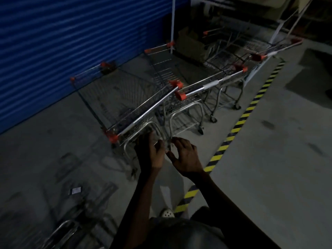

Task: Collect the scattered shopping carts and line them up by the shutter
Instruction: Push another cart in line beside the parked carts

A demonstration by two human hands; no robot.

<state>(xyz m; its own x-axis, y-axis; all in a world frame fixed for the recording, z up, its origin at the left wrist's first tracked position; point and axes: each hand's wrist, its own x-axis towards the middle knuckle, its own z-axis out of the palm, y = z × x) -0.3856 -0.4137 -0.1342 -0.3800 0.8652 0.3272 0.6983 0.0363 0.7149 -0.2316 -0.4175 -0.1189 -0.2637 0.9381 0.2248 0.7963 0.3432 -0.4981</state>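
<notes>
Several wire shopping carts with orange handle caps stand near the blue shutter. The nearest cart has its handle running diagonally in front of me. A second cart is beside it on the right, and a third cart stands farther right. My left hand has its fingers curled on the low rear frame of the nearest cart. My right hand hovers right beside it, fingers spread, fingertips at the same wire frame. The dim light hides the exact contact.
Two more carts sit nose-in near the shutter. Part of another cart shows at the bottom left. A yellow-black floor stripe runs diagonally on the right. A cardboard box and a white pole stand behind. A small card lies on the floor.
</notes>
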